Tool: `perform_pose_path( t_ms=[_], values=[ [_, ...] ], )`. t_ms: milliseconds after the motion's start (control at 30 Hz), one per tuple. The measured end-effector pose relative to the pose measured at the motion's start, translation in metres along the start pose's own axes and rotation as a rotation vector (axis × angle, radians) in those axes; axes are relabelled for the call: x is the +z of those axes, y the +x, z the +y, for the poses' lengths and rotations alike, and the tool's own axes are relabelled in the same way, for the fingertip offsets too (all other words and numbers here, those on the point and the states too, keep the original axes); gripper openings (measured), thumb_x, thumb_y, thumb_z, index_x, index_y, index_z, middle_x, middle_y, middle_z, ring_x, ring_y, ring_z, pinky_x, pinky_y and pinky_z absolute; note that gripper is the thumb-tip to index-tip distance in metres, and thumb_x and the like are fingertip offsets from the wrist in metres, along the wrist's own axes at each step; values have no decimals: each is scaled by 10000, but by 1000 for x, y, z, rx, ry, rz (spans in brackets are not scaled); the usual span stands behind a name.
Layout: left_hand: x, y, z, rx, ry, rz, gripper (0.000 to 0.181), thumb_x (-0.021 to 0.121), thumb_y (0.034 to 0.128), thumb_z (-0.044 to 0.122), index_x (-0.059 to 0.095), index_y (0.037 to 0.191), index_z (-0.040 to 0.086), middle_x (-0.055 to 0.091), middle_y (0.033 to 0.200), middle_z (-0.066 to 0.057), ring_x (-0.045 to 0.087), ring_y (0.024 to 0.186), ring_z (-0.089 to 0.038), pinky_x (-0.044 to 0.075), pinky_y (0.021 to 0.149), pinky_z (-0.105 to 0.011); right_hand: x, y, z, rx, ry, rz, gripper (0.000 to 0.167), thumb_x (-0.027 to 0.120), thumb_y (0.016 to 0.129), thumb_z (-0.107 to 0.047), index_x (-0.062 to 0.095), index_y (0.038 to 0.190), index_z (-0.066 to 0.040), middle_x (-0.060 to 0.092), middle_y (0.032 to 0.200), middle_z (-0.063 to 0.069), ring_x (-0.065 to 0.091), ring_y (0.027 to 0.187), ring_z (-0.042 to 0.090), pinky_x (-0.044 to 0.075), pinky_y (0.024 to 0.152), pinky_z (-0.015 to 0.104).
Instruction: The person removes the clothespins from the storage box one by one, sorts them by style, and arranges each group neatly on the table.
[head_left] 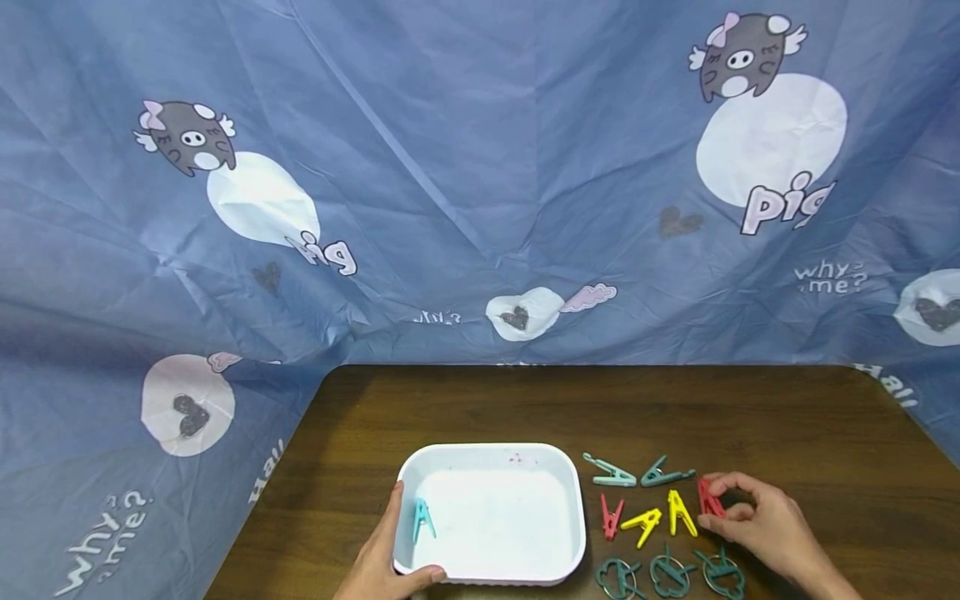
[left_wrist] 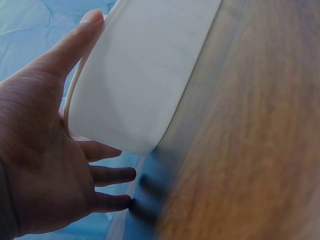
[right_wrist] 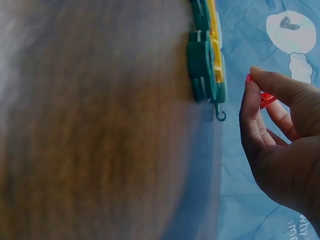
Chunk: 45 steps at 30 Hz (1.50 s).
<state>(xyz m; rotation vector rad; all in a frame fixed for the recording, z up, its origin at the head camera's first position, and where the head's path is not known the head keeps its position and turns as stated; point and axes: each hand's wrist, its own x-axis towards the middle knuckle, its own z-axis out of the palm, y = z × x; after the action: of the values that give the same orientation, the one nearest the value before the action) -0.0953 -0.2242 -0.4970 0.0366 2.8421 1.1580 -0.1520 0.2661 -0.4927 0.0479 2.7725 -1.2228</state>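
Observation:
My left hand [head_left: 386,550] rests against the near left corner of a white plastic tray [head_left: 487,577]. Its thumb touches the front rim and its straight fingers lie along the left side; in the left wrist view the lower fingers [left_wrist: 112,176] stick out past the tray. Inside the tray, at the left, lies a turquoise clip [head_left: 422,521]. My right hand [head_left: 768,521] pinches a red clip [head_left: 707,497] between thumb and fingers, at the right end of the clip group. The right wrist view shows the red clip [right_wrist: 267,100] partly hidden by the fingers.
Right of the tray lie a pale green clip [head_left: 615,475], a dark green clip [head_left: 666,475], another red clip [head_left: 611,517], yellow clips [head_left: 681,512] and round dark green clips [head_left: 670,575]. All are on a brown wooden table [head_left: 465,400] before a blue printed cloth [head_left: 420,167].

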Motion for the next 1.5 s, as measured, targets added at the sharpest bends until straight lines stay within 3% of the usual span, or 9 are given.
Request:
perform_pose_path(
  t_ms=[233, 533, 1200, 1300, 1500],
  values=[
    [0, 0, 1, -6, 1, -2, 1248, 886, 716, 440, 108, 1612, 55, 255, 1640, -237, 408, 1427, -431, 454, 1083, -552, 3, 1, 8, -32, -9, -13, 407, 868, 763, -214, 618, 1046, -64, 772, 1008, 107, 666, 634, 23, 390, 596, 195],
    [-1, 0, 1, -18, -7, -15, 1247, 884, 719, 438, 100, 1614, 64, 269, 1632, -249, 418, 1420, -448, 460, 1072, -555, 7, 3, 10, -79, -84, -27, 381, 872, 749, -195, 646, 1040, -97, 737, 757, -16, 635, 605, 4, 433, 569, 209],
    [0, -2, 2, 14, 11, -3, 1247, 885, 717, 451, 112, 1608, 46, 273, 1629, -255, 433, 1409, -461, 467, 1065, -561, 8, 0, 8, -80, -88, -30, 422, 880, 739, -210, 647, 1070, -88, 722, 698, -37, 642, 607, 7, 438, 580, 211],
    [0, -2, 2, 19, 16, 1, 1246, 885, 716, 451, 116, 1608, 44, 271, 1632, -248, 432, 1412, -454, 468, 1068, -554, 7, -1, 7, -97, -98, -6, 422, 888, 728, -207, 655, 1060, -94, 737, 741, -29, 640, 608, -6, 444, 594, 205],
    [0, -2, 2, 18, 12, 1, 1245, 885, 716, 451, 116, 1610, 50, 277, 1629, -252, 439, 1404, -460, 476, 1056, -552, 2, -3, 3, -147, -108, 65, 426, 904, 705, -194, 667, 1043, -88, 754, 1043, 92, 633, 612, -31, 456, 596, 194]
  ],
)
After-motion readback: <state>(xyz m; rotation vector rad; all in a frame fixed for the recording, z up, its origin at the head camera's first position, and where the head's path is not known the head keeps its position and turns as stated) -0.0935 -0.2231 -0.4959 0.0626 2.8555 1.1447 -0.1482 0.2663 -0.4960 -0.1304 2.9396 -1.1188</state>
